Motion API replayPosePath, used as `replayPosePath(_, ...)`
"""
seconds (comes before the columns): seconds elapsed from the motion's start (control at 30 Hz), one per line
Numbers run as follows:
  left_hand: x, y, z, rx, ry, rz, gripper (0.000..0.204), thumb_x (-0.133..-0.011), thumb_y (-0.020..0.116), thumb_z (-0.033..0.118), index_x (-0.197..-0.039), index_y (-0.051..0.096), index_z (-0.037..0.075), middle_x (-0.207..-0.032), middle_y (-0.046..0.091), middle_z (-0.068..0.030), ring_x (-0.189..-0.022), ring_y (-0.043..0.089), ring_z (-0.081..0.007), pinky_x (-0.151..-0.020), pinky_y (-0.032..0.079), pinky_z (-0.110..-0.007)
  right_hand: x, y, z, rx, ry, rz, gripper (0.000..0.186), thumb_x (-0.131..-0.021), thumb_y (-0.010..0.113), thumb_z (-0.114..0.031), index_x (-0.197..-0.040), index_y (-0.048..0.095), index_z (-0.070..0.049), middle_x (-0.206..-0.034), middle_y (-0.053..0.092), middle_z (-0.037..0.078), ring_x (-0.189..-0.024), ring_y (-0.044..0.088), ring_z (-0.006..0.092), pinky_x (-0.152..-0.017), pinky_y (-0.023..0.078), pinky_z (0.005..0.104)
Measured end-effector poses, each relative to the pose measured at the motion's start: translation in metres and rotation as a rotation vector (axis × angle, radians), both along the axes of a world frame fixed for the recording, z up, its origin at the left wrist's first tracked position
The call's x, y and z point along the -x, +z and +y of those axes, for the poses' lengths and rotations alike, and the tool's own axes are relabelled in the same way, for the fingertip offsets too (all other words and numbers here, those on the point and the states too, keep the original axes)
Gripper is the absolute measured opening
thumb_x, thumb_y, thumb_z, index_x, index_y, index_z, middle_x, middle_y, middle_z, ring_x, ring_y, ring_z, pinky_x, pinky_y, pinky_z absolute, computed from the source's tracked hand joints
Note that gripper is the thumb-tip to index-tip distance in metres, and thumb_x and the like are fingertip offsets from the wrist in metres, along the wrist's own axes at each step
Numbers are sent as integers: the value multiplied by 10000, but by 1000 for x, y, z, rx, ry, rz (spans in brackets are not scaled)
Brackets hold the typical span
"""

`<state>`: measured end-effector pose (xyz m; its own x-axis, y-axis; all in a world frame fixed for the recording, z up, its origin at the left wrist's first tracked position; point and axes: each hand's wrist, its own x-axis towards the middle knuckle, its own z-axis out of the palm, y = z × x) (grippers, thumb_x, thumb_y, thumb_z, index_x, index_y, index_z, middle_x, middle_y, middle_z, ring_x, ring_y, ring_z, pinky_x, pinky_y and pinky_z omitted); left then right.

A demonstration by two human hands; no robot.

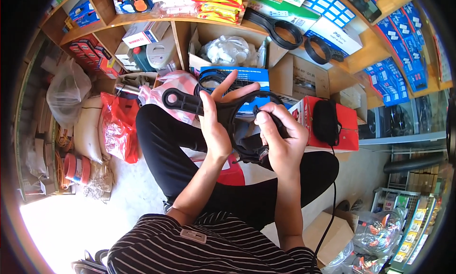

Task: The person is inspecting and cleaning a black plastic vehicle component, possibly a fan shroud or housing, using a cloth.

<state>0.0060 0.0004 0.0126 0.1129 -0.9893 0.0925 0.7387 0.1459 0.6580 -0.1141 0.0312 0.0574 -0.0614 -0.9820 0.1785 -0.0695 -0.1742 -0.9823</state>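
Note:
A black plastic ring bracket with a long arm and a holed end (178, 100) is held in front of me over my lap. My left hand (216, 127) supports the arm side with the thumb against it, two fingers stretched up behind it. My right hand (282, 136) grips the ring at the right, thumb and bent index finger pressed on a small dark part on the rim. Behind the bracket, more black rings lie on a blue box (213, 72). A red object (230, 179) on the floor shows between my legs, partly hidden.
Wooden shelves (133, 22) hold boxes, packets and jugs. A red box (346, 127) carries a black pouch with a cord at the right. Red bag (118, 127) and sacks (88, 131) stand left; a cardboard box (327, 231) and bagged goods (380, 226) lie lower right.

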Motion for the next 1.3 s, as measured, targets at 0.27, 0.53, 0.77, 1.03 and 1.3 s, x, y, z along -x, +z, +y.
replayPosePath(0.27,-5,-3,-3,-55,-36,6,837,-1074,174,625,-1450,440,-75,-1282,638,-323,-1206,631,-380,-1106,435,-454,2,-3,-3,-104,107,-138,197,-1002,692,-145,-1110,694,21,-880,658,22,-702,542,27,-588,419,184)
replayPosePath(0.53,-3,-7,-4,98,-79,-177,245,-1052,568,157,-986,675,-54,-1190,708,-256,-992,693,-251,-887,575,-421,4,-1,-5,-144,159,-244,176,-1071,573,-181,-1175,550,-40,-836,627,57,-648,548,64,-551,422,199)
replayPosePath(0.77,5,-7,4,52,-106,-229,190,-1031,619,115,-1090,673,-57,-831,679,-120,-869,722,-242,-863,591,-394,-2,-5,-6,17,82,-198,149,-1066,571,-127,-1170,571,-20,-891,636,59,-719,593,88,-587,475,228)
replayPosePath(1.03,5,3,5,-19,-51,-86,187,-1013,655,138,-1024,684,-47,-1076,729,-234,-1100,702,-308,-955,562,-409,-1,2,-5,245,16,204,220,-968,726,-95,-1158,685,7,-1054,717,70,-930,678,119,-778,546,270)
replayPosePath(1.3,0,5,-1,-12,-18,-94,140,-1011,644,82,-964,680,-45,-986,731,-195,-1093,698,-355,-970,540,-436,0,-10,-11,537,-60,602,296,-910,740,-44,-1196,668,-25,-941,695,137,-790,703,307,-677,561,383)
